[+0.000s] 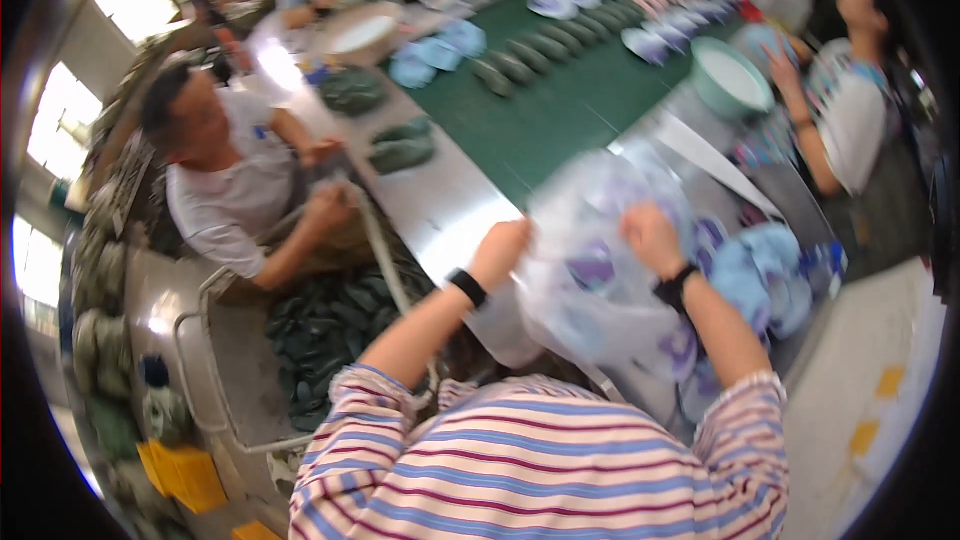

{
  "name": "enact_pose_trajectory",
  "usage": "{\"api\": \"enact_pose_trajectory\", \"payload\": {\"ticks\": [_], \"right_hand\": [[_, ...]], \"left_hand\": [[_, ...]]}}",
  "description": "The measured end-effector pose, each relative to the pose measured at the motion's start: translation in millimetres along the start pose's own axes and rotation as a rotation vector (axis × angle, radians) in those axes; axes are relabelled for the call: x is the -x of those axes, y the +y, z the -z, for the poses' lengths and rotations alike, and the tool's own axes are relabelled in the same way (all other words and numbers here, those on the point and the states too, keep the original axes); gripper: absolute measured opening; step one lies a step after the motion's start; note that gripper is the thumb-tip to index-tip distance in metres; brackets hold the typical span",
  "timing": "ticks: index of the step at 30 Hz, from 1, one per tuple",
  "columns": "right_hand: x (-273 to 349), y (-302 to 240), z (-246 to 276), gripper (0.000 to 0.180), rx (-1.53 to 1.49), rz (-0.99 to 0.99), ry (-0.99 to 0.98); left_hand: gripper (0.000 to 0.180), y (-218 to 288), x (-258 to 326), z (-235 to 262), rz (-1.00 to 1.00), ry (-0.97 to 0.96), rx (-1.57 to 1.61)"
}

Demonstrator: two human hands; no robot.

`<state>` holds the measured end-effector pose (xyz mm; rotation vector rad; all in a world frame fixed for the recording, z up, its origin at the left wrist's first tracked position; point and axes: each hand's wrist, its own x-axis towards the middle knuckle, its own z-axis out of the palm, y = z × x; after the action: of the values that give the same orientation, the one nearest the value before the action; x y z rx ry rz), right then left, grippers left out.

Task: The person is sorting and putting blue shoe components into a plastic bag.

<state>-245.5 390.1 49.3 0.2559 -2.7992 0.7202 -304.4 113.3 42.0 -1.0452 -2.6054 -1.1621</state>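
A clear plastic bag hangs in front of me, with purple and light-blue flat pieces showing through it. My left hand is closed at the bag's left upper edge, and my right hand is closed on its right upper part. Both hands are somewhat blurred, so the exact grip of the fingers is hard to see. Beside my right forearm lies a heap of light-blue and purple pieces on a metal surface.
A green conveyor belt carries rows of dark green, purple-white and pink pieces. Left, a person in a white shirt stands by a metal cart of dark green pieces. At right, another person works near a pale green basin.
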Motion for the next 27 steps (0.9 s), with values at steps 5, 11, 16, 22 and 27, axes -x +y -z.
{"api": "enact_pose_trajectory", "payload": {"ticks": [5,11,16,22,27], "right_hand": [[4,127,73,0.018,-0.440,-0.642,0.563],[26,107,88,0.036,-1.219,-0.935,0.792],[17,-28,52,0.015,-0.470,-0.100,0.458],[22,-28,-86,0.033,0.105,-0.045,-0.501],[68,73,-138,0.068,0.013,-0.181,-0.276]], "left_hand": [[0.020,57,-66,13,-0.417,0.228,-0.067],[0.029,39,21,-124,-0.208,-0.751,-0.023],[0.031,82,45,-94,-0.767,-0.630,-0.141],[0.037,117,61,-98,-0.792,-0.826,-0.310],[0.041,-4,81,-169,0.463,-0.803,0.039]]}}
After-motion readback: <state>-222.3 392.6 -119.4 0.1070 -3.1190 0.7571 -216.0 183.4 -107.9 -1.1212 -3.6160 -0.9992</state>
